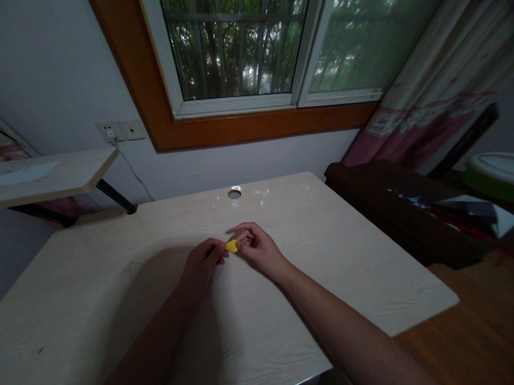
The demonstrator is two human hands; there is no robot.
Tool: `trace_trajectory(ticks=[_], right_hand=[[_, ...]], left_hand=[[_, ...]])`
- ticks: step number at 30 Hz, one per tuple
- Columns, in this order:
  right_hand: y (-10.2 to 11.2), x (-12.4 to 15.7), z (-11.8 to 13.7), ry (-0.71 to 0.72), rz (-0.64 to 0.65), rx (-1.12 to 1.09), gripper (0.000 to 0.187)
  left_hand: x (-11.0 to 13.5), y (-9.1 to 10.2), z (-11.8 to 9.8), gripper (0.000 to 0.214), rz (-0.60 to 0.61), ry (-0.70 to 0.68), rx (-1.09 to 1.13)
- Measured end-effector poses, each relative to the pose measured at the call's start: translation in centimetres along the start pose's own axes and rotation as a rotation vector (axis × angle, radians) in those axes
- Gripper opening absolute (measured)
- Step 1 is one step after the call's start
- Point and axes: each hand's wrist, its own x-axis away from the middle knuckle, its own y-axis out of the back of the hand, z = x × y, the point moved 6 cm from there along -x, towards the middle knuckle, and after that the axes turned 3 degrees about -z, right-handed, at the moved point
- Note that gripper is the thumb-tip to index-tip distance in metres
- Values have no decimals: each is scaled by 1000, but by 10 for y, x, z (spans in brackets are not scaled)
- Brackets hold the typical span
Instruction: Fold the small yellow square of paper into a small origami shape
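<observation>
A small, flat yellow piece (231, 246), perhaps folded paper, is between my two hands over the middle of the pale wooden desk (328, 240). My left hand (204, 265) pinches its left end between thumb and fingers. On the right end, the thumb and index finger of my right hand (260, 250) close, with the other fingers loosely curled above. Part of the yellow piece is hidden behind the fingertips, so its full shape cannot be made out.
A raised shelf (79, 170) on black legs stands at the desk's back left. Near the back edge is a round cable hole (234, 195). Behind are a wall socket (120, 131) and a window (241, 55). Dark furniture (382, 209) with items on it stands right.
</observation>
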Motion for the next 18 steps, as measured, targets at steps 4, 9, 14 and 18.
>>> trace_trajectory(ticks=[4, 9, 14, 18], right_hand=[[0, -1, 0, 1, 8, -61, 35], [-2, -1, -2, 0, 47, -84, 41], [-2, -1, -6, -12, 63, -58, 38], [-2, -1, -7, -7, 78, -26, 32]], left_hand=[[0, 1, -3, 27, 9, 6, -27], [0, -1, -1, 26, 20, 9, -45], [0, -3, -2, 26, 47, -6, -89], [-1, -4, 1, 23, 61, 0, -119]])
